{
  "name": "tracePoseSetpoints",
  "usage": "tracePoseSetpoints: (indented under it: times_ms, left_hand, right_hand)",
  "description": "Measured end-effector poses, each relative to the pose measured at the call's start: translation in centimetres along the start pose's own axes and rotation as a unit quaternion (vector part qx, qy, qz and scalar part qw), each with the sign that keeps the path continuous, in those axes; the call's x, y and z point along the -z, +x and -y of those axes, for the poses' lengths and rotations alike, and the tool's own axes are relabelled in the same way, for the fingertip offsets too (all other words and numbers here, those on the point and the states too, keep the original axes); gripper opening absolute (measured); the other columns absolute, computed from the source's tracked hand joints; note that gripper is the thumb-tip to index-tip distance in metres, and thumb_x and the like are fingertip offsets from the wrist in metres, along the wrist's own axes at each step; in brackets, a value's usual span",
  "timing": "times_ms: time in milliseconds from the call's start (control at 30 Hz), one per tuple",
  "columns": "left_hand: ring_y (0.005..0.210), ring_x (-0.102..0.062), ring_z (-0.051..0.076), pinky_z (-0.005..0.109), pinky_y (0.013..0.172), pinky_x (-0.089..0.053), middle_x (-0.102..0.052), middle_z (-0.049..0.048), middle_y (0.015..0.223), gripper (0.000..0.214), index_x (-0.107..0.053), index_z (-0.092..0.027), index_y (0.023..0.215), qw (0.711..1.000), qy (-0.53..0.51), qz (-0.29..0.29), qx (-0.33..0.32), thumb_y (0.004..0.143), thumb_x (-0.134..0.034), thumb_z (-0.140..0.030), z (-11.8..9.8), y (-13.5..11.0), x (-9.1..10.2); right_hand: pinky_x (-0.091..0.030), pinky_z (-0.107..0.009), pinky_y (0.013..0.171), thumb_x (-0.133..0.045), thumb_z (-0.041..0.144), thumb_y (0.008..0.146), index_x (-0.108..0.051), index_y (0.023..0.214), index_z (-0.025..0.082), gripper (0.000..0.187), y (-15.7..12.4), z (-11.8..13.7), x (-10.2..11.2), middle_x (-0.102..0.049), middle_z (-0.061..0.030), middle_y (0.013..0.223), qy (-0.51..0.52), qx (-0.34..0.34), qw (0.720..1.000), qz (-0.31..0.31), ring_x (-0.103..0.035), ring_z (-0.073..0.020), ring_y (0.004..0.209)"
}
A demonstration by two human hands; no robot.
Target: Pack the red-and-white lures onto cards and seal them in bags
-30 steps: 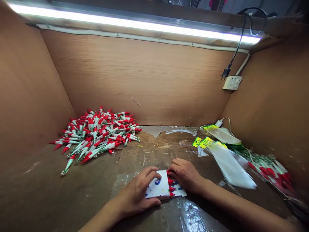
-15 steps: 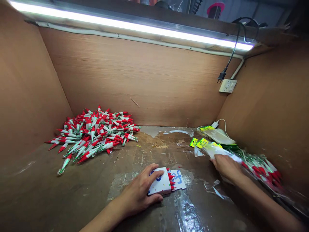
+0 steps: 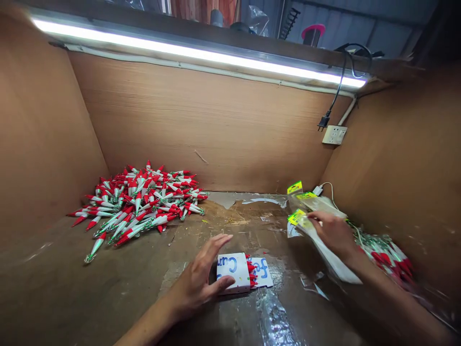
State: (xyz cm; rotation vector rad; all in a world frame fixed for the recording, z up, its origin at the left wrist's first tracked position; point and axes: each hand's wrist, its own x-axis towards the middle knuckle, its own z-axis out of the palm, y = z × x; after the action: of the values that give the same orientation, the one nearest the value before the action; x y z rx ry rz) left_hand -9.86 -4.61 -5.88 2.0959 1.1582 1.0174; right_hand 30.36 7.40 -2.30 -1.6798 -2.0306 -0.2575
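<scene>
A white card box (image 3: 230, 275) with blue handwriting lies on the bench, the red tips of several squid jigs (image 3: 252, 274) poking from its right end. My left hand (image 3: 201, 274) is open at the box's left side, fingers raised and the thumb over its near left part; I cannot tell whether the thumb touches. On the right, my right hand (image 3: 331, 233) is closed on a clear plastic bag with a yellow header (image 3: 296, 217). More such plastic bags (image 3: 322, 204) lie just behind this hand, which is slightly blurred.
A large pile of red-and-white squid jigs (image 3: 140, 202) lies at the back left. More jigs (image 3: 391, 259) sit by the right wall. Clear tape (image 3: 277, 319) covers part of the bench. A black plug (image 3: 324, 120) hangs beside a wall socket (image 3: 334, 135).
My left hand has loosened from the box, its fingers lifting and spreading. My right hand has moved slightly up and left over the bags, and one bag's header now stands up behind.
</scene>
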Motion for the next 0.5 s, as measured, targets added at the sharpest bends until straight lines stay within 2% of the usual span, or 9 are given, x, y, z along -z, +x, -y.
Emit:
tracePoseSetpoints:
  times_ms: [67, 100, 167, 233, 300, 367, 433, 500]
  left_hand:
    - [0.143, -0.035, 0.034, 0.053, 0.118, -0.028, -0.042, 0.0109, 0.152, 0.075, -0.032, -0.031, 0.152, 0.983, -0.170, -0.035, 0.054, 0.089, -0.056, -0.065, -0.2, 0.5, 0.4]
    - [0.141, -0.039, 0.033, 0.052, 0.116, -0.032, -0.046, 0.0134, 0.149, 0.077, -0.030, -0.028, 0.153, 0.957, -0.273, -0.043, 0.092, 0.091, -0.046, -0.071, -0.3, 0.7, 0.8]
    - [0.134, -0.048, 0.033, 0.051, 0.110, -0.040, -0.052, 0.0179, 0.142, 0.084, -0.026, -0.022, 0.154, 0.878, -0.445, -0.034, 0.171, 0.091, -0.030, -0.078, -0.5, 0.9, 1.8]
    - [0.127, -0.056, 0.033, 0.050, 0.104, -0.045, -0.055, 0.0208, 0.138, 0.091, -0.027, -0.017, 0.153, 0.813, -0.534, -0.001, 0.232, 0.089, -0.028, -0.081, -0.7, 0.8, 3.0]
    - [0.120, -0.060, 0.034, 0.051, 0.097, -0.049, -0.057, 0.0219, 0.134, 0.095, -0.030, -0.016, 0.151, 0.778, -0.565, 0.037, 0.274, 0.085, -0.034, -0.083, -0.9, 0.6, 4.0]
    - [0.115, -0.063, 0.035, 0.050, 0.090, -0.052, -0.060, 0.0218, 0.130, 0.095, -0.035, -0.016, 0.148, 0.764, -0.566, 0.074, 0.301, 0.082, -0.040, -0.085, -0.8, 0.3, 4.6]
    - [0.110, -0.066, 0.033, 0.046, 0.082, -0.055, -0.063, 0.0197, 0.126, 0.089, -0.041, -0.019, 0.143, 0.775, -0.540, 0.092, 0.316, 0.081, -0.048, -0.082, -0.5, -0.1, 4.5]
    - [0.101, -0.070, 0.029, 0.039, 0.076, -0.055, -0.067, 0.0157, 0.118, 0.074, -0.051, -0.020, 0.132, 0.813, -0.477, 0.085, 0.324, 0.079, -0.065, -0.070, 0.2, -0.2, 4.1]
  right_hand:
    - [-0.044, -0.038, 0.090, -0.043, 0.023, 0.098, -0.072, 0.110, 0.021, 0.032, -0.9, 4.2, 0.5, -0.072, -0.0112, 0.113, 0.045, 0.177, 0.983, -0.008, -0.062, -0.0271, 0.105]
    - [-0.044, -0.039, 0.092, -0.041, 0.020, 0.099, -0.072, 0.112, 0.022, 0.033, -1.4, 6.6, 0.6, -0.072, -0.0101, 0.114, 0.064, 0.263, 0.963, -0.008, -0.062, -0.0261, 0.104]
    - [-0.043, -0.041, 0.093, -0.043, 0.018, 0.100, -0.069, 0.115, 0.024, 0.032, -2.5, 11.0, 0.4, -0.073, -0.0073, 0.113, 0.101, 0.415, 0.904, -0.018, -0.062, -0.0230, 0.098]
    - [-0.044, -0.039, 0.088, -0.045, 0.019, 0.100, -0.066, 0.119, 0.024, 0.029, -3.4, 14.5, -0.2, -0.073, -0.0060, 0.110, 0.130, 0.513, 0.849, -0.017, -0.061, -0.0206, 0.092]
    - [-0.044, -0.036, 0.080, -0.047, 0.020, 0.100, -0.065, 0.120, 0.024, 0.027, -3.9, 17.1, -1.1, -0.073, -0.0057, 0.105, 0.144, 0.554, 0.819, -0.023, -0.059, -0.0191, 0.086]
    - [-0.042, -0.035, 0.073, -0.047, 0.019, 0.100, -0.065, 0.116, 0.023, 0.025, -4.1, 18.7, -2.0, -0.073, -0.0055, 0.096, 0.143, 0.563, 0.813, -0.037, -0.057, -0.0184, 0.080]
    - [-0.041, -0.035, 0.069, -0.047, 0.019, 0.101, -0.066, 0.112, 0.022, 0.023, -4.1, 19.6, -2.8, -0.072, -0.0056, 0.090, 0.129, 0.555, 0.821, -0.038, -0.056, -0.0185, 0.077]
    - [-0.040, -0.035, 0.068, -0.046, 0.019, 0.101, -0.067, 0.107, 0.021, 0.023, -4.2, 20.0, -3.4, -0.072, -0.0057, 0.088, 0.122, 0.533, 0.837, -0.025, -0.056, -0.0192, 0.077]
